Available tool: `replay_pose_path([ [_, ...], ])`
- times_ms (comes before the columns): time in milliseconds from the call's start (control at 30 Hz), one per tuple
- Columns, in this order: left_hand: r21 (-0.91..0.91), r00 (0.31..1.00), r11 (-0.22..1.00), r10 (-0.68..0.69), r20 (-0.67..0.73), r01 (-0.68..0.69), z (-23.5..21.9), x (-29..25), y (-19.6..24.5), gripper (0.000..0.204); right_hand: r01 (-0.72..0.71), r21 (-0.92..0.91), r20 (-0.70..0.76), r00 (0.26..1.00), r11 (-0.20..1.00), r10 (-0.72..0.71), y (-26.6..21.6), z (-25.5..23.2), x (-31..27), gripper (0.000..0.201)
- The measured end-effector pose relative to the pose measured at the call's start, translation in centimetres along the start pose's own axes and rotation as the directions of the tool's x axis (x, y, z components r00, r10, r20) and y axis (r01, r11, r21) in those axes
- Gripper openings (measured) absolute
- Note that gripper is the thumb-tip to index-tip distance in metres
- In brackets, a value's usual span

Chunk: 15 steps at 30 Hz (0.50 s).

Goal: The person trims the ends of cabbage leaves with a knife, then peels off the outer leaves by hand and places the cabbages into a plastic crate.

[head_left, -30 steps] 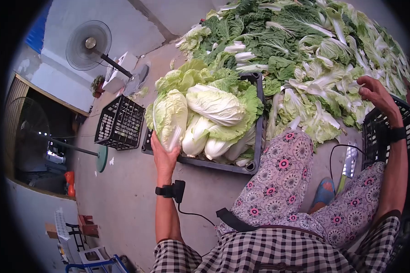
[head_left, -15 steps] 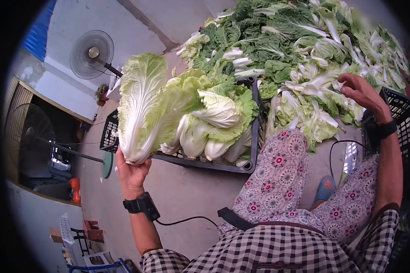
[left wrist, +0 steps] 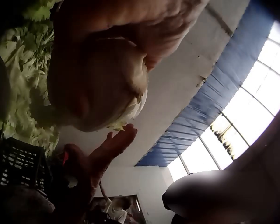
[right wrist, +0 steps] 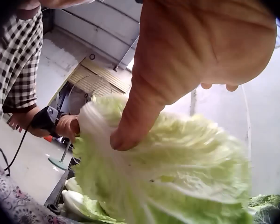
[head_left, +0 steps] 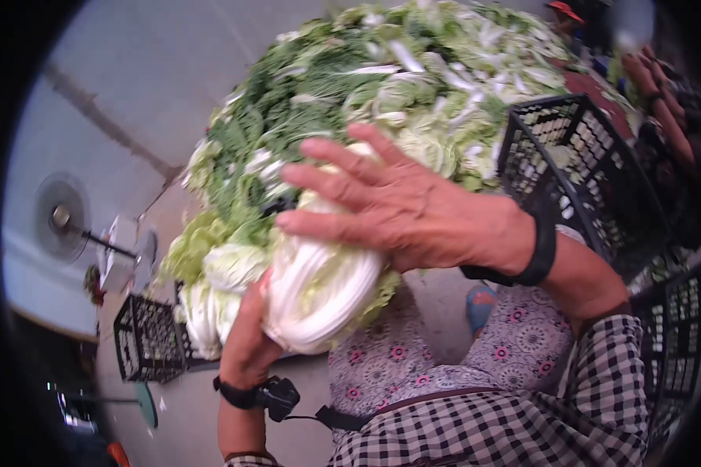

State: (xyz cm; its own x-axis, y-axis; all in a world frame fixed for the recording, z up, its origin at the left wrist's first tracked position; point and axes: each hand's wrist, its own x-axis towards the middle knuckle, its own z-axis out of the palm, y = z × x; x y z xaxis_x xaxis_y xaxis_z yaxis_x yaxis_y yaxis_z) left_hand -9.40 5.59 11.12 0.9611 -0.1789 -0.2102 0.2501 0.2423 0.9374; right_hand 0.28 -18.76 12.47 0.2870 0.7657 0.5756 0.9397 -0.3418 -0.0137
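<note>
A napa cabbage [head_left: 319,303] with a white base and pale green leaves is raised in front of the person's lap. The left hand [head_left: 249,335] grips it near the base from the left side. Over its top and right side, the right hand [head_left: 420,210] spreads with fingers extended. In the right wrist view, the thumb [right wrist: 135,119] lies on an outer leaf [right wrist: 186,172] of this cabbage. Close behind the left hand, several more napa cabbages [head_left: 210,311] lie in a black crate, mostly hidden.
A large heap of loose cabbage leaves [head_left: 335,93] covers the floor ahead. Black plastic crates stand at the right [head_left: 584,194] and at the far left [head_left: 144,342]. A standing fan [head_left: 62,218] is near the wall. Another person's arm [head_left: 670,117] shows at the upper right.
The left hand has lifted the cabbage from the crate and brought it rightward, closer to the body. The right hand has come across to the cabbage, and the head view has turned right.
</note>
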Motion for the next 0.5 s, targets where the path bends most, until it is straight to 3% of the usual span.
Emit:
replay_pose_path([
  [67, -0.074, 0.992, 0.996, 0.049, 0.115, -0.041, -1.8, 0.3, -0.9, 0.078, 0.036, 0.117, -0.002, 0.999, 0.992, -0.036, 1.1, 0.4, -0.7, 0.096],
  [100, -0.192, 0.996, 0.979, 0.082, 0.041, -0.073, -1.3, 0.7, -0.8, 0.079, 0.121, 0.212, -0.155, 0.984, 0.970, -0.089, 2.2, 1.5, -1.0, 0.088],
  [133, -0.301, 0.993, 0.946, 0.115, -0.034, -0.120, -0.8, 1.0, -0.7, 0.079, 0.066, 0.246, -0.192, 0.981, 0.967, -0.018, 2.6, 1.4, -1.5, 0.087],
  [200, -0.251, 0.906, 0.954, 0.248, 0.343, -0.166, -1.5, 1.4, -0.1, 0.076, 0.001, 0.327, -0.275, 0.957, 0.945, 0.095, 2.9, 0.8, -1.6, 0.085],
  [267, -0.049, 0.891, 0.943, 0.327, 0.316, -0.328, -1.8, 1.6, -0.1, 0.072, 0.033, 0.195, -0.478, 0.876, 0.980, 0.065, 4.2, -0.7, -1.0, 0.087],
  [300, 0.133, 0.955, 0.949, 0.274, 0.111, -0.287, -0.5, 1.1, 0.3, 0.071, 0.027, 0.096, -0.539, 0.842, 0.995, 0.030, 5.3, -2.1, -0.9, 0.083],
  [333, 0.190, 0.957, 0.939, 0.268, 0.111, -0.285, -0.4, 1.2, 0.0, 0.068, 0.014, -0.001, -0.598, 0.802, 1.000, -0.012, 6.8, -3.5, -0.9, 0.080],
  [400, 0.308, 0.963, 0.913, 0.245, 0.114, -0.269, -0.8, 1.5, -1.2, 0.062, -0.106, 0.018, -0.617, 0.782, 0.994, 0.094, 9.7, -6.4, -2.0, 0.080],
  [467, 0.282, 0.970, 0.929, 0.210, 0.126, -0.238, -0.8, 1.7, -1.3, 0.057, -0.264, 0.058, -0.483, 0.837, 0.963, 0.258, 10.6, -11.5, -4.3, 0.076],
  [500, 0.276, 0.974, 0.936, 0.194, 0.116, -0.219, -1.1, 1.9, -1.3, 0.057, -0.485, 0.138, -0.424, 0.759, 0.863, 0.495, 8.8, -14.8, -5.0, 0.079],
])
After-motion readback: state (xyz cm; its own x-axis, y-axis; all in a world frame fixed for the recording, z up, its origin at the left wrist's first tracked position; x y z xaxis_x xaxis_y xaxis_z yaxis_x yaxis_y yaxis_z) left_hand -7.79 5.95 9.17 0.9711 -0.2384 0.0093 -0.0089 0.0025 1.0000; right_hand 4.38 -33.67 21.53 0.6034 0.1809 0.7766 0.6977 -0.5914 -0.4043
